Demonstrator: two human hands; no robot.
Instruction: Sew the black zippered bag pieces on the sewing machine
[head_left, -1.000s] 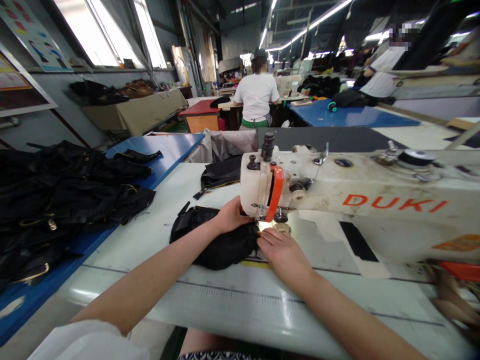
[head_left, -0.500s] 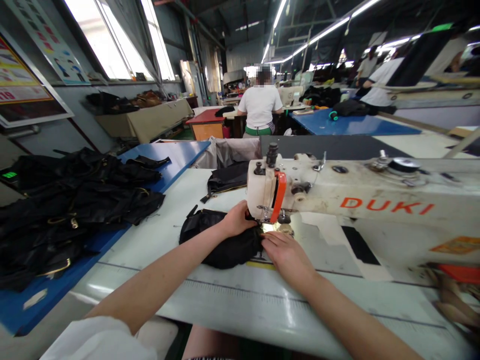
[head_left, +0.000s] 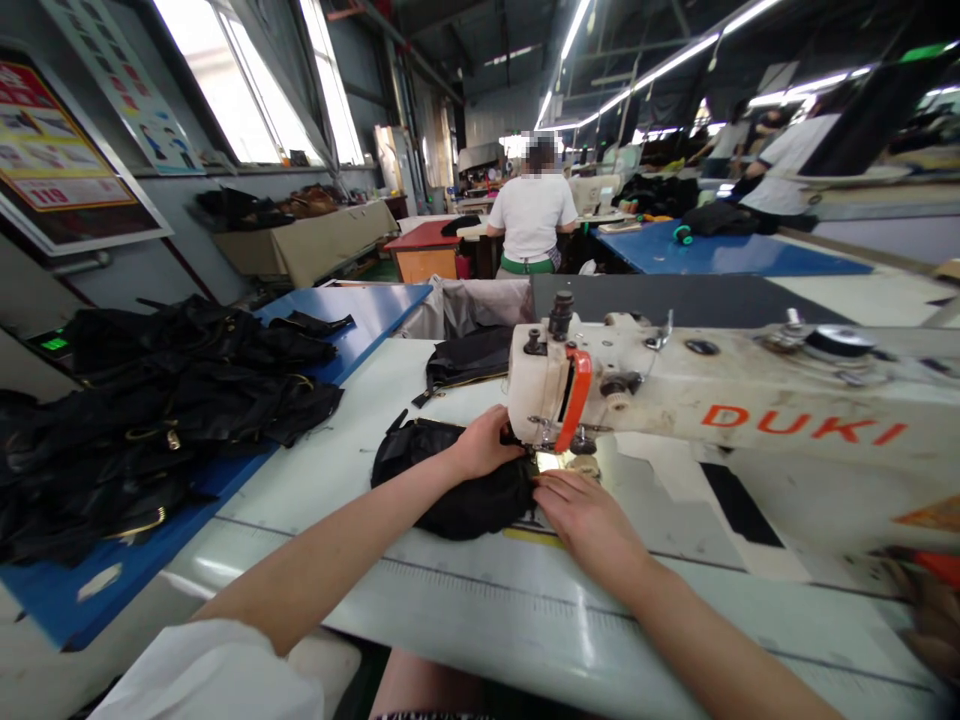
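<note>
A black fabric pouch (head_left: pixel 465 500) with a zip along its far edge lies on the sewing table, its right edge beneath the head of a white sewing machine (head_left: pixel 675 385). My left hand (head_left: pixel 486 442) rests on the pouch close to the needle area, its thumb and fingers closed on the fabric. On the near right side of the needle, my right hand (head_left: pixel 574 505) holds the pouch's edge between its fingertips. The needle and presser foot are mostly hidden behind the machine head and my fingers. A small lamp lights the spot there.
Behind the pouch lies another black zipped piece (head_left: pixel 469 355). To the left, a heap of black pieces with gold zips (head_left: pixel 172 400) covers a blue table (head_left: pixel 375 318). A black strip (head_left: pixel 741 505) lies under the machine arm. A person in a white shirt (head_left: pixel 531 215) sits ahead.
The whole view has shifted slightly, so things appear a little further right. Both hands keep their places on the pouch beside the needle, with little visible movement of the fabric.
</note>
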